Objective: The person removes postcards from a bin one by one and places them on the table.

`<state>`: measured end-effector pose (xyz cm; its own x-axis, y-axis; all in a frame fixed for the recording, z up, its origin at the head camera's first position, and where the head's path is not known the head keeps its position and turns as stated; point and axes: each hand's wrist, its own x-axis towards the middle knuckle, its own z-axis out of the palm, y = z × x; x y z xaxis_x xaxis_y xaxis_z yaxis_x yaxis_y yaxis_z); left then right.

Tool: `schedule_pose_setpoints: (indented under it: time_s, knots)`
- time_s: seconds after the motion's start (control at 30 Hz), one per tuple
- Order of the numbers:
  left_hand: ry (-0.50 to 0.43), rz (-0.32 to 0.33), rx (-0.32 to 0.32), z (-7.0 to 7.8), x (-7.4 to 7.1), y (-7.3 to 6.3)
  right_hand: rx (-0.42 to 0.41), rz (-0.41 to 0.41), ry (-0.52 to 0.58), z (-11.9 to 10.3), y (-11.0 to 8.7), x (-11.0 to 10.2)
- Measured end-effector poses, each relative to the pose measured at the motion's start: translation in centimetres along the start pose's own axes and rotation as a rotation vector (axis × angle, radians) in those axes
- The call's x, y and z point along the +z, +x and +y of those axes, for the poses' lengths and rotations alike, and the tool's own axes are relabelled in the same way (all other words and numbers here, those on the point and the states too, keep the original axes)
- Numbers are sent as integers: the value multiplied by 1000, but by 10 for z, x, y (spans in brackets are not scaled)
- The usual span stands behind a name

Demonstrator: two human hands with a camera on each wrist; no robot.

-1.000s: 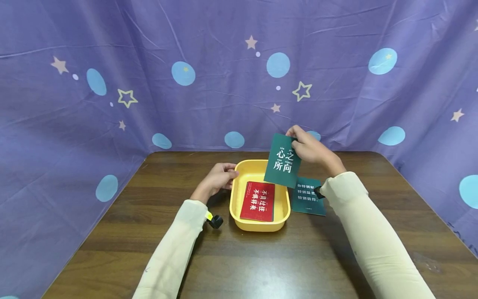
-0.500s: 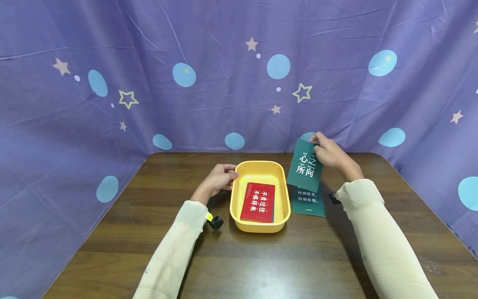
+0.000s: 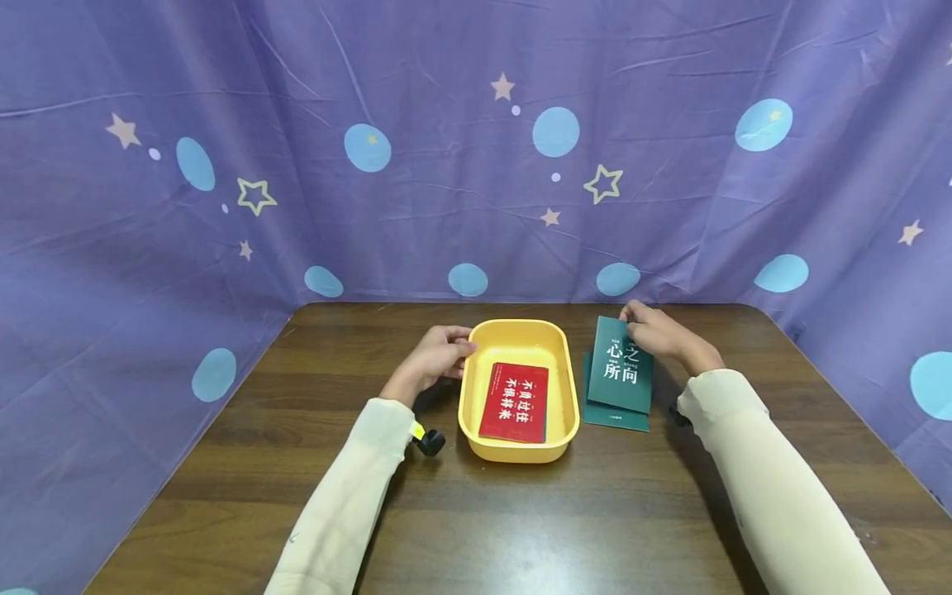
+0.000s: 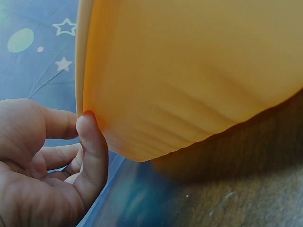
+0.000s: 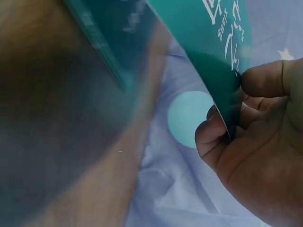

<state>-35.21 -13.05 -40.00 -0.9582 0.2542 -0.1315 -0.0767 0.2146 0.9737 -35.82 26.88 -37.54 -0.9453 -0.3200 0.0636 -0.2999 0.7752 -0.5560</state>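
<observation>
My left hand [image 3: 434, 358] pinches the left rim of a yellow plastic tray [image 3: 573, 397], thumb and fingers on either side of the edge in the left wrist view. Inside the tray lies a red card [image 3: 516, 402] with white characters, a sliver of green showing beneath its right edge. My right hand [image 3: 660, 334] pinches the upper right corner of a green card [image 3: 623, 391] with white characters. That card hangs tilted close over another green card [image 3: 616, 419] on the table, covering most of it; in the right wrist view a gap shows between the two.
A brown wooden table [image 3: 476, 521] carries everything, its far edge meeting a purple curtain [image 3: 446, 149] with stars and blue dots. The lower green card lies just right of the tray. Dark wrist cameras [image 3: 429, 442] sit by the sleeves.
My right hand has carried the green card right, from over the tray's right side, then lowered it over the green card on the table. The left hand and tray stay put.
</observation>
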Motion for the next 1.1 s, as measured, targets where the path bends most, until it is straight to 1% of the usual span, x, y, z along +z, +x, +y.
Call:
schedule_pose_setpoints:
  time_s: [0.07, 0.17, 0.27, 0.47, 0.6, 0.87, 1.1]
  knots:
    - [-4, -1, 0, 0, 0, 0, 12, -40, 24, 2, -1, 5]
    - [-5, -3, 3, 0, -1, 1, 10, -88, 31, 2, -1, 11]
    - [-7, -2, 7, 0, -1, 0, -7, -139, 10, 1, 0, 15]
    - [-21, -4, 13, -2, -1, 1, -2, -237, -4, 2, -1, 21]
    - [-23, -8, 9, -1, 0, -1, -9, -241, -39, 2, -2, 23]
    - [-13, -8, 1, -1, 0, 0, -31, -241, -81, 0, -2, 28]
    - [-15, -4, 5, -1, 0, -1, -57, -234, -157, 1, -1, 29]
